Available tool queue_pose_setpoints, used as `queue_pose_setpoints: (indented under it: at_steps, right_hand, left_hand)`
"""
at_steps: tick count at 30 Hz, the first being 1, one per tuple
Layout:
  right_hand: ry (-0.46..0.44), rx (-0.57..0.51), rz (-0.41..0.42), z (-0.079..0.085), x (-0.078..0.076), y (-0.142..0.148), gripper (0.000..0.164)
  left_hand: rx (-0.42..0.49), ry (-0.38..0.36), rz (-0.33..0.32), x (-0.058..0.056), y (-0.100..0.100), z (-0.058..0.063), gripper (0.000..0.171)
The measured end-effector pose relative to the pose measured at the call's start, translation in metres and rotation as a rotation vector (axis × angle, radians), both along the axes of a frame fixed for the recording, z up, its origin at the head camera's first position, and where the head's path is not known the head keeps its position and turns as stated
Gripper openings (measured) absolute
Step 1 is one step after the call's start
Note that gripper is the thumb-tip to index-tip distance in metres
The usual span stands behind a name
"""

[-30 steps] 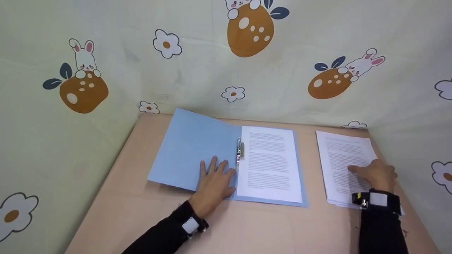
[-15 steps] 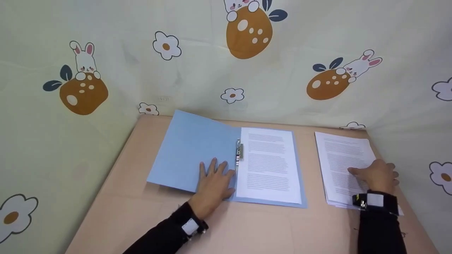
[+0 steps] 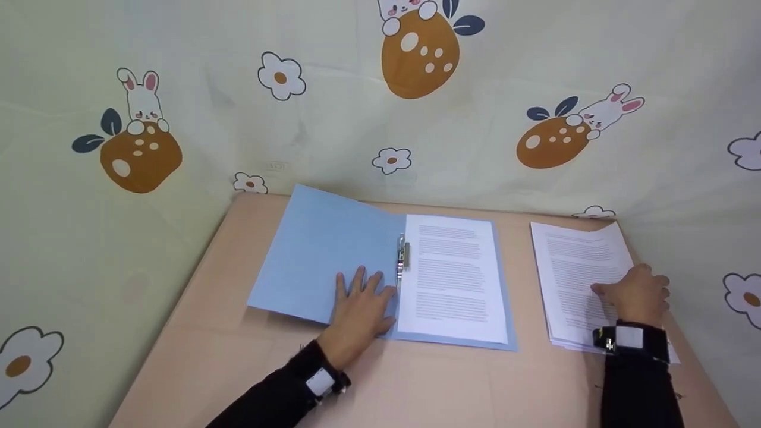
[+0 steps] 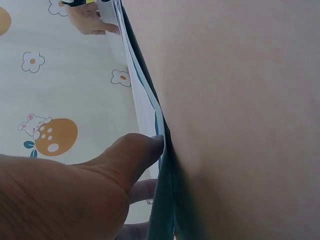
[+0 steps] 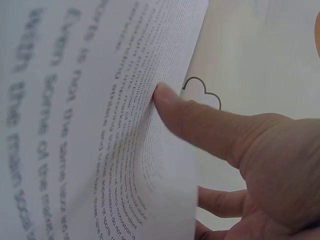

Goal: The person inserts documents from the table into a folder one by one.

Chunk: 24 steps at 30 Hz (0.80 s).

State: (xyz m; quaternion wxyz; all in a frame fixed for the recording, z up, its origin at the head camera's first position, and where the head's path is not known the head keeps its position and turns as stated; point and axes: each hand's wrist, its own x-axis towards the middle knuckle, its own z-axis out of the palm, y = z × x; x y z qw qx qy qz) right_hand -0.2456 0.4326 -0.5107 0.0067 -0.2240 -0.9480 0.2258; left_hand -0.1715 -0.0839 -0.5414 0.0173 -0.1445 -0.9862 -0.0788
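A blue file folder (image 3: 327, 244) lies spread on the table, its left cover tilted up a little. Printed sheets (image 3: 452, 273) rest on its right side beside a metal clip (image 3: 402, 257). My left hand (image 3: 355, 324) presses on the folder near its spine, fingers spread; in the left wrist view the thumb (image 4: 147, 150) touches the folder's lower edge. At the right is a stack of printed paper (image 3: 571, 267). My right hand (image 3: 639, 297) pinches the top sheet (image 5: 100, 125) at its right edge, thumb on the print and fingers behind. The sheet bows under the thumb.
The table (image 3: 440, 386) has a pale peach cover. A patterned curtain (image 3: 333, 125) with rabbits and flowers hangs close behind the table and at both sides. A strip of table separates the folder from the paper stack.
The top sheet's far right corner has lifted and the sheet now buckles. My right hand has shifted slightly, its thumb drawn toward the right edge. My left hand stays put.
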Motion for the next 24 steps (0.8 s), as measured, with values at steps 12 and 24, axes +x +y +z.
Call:
queue_pose_setpoints:
  at_steps: [12, 24]
  right_hand:
    - [0.066, -0.039, 0.029, 0.0026, 0.0035, 0.009, 0.043]
    - [0.2, -0.066, 0.005, 0.0025, -0.0024, 0.0062, 0.047]
  left_hand:
    - [-0.002, -0.015, -0.007, 0.0015, -0.0014, 0.0015, 0.054]
    - [0.003, -0.036, -0.006, 0.0008, -0.0012, 0.0013, 0.053]
